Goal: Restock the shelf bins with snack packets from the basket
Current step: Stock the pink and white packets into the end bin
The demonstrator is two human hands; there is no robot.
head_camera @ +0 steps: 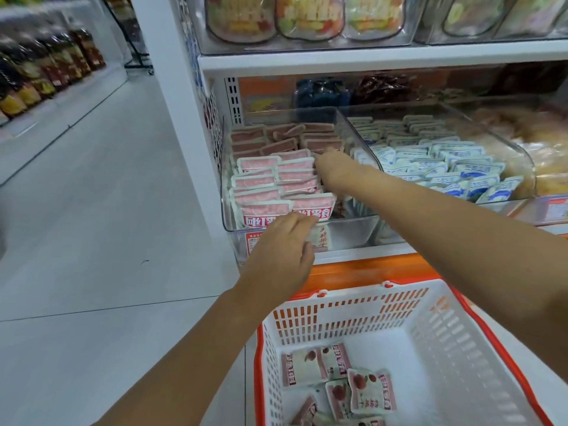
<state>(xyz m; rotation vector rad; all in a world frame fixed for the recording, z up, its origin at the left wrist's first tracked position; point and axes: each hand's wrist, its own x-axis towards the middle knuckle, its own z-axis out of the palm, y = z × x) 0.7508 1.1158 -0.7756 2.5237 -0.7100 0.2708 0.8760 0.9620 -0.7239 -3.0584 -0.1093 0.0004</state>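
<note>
A clear bin is seen in the middle of the frame, on a white shelf. It is filled with rows of pink packets, most of them standing on edge.

The right hand is reached deep into this bin from the right side of the frame. It is placed against the right end of the pink rows. Its fingers are hidden among the packets, so it cannot be told whether they are apart or closed on something.

The left hand is raised from the lower left to the front rim of the bin, with its fingers held together and laid on the front packets. One packet with dark writing is seen just under the fingertips, at the front wall. Whether it is pinched by the hand or only lies behind the clear wall cannot be told.

A white basket with an orange rim is placed at the lower right of the frame, below the shelf. Several loose packets of the same kind are left lying flat on its bottom.

To the right of the pink rows, a second bin is filled with blue and white packets. In the upper part of the frame, bags of mixed colours are stood on the higher shelf.
</note>
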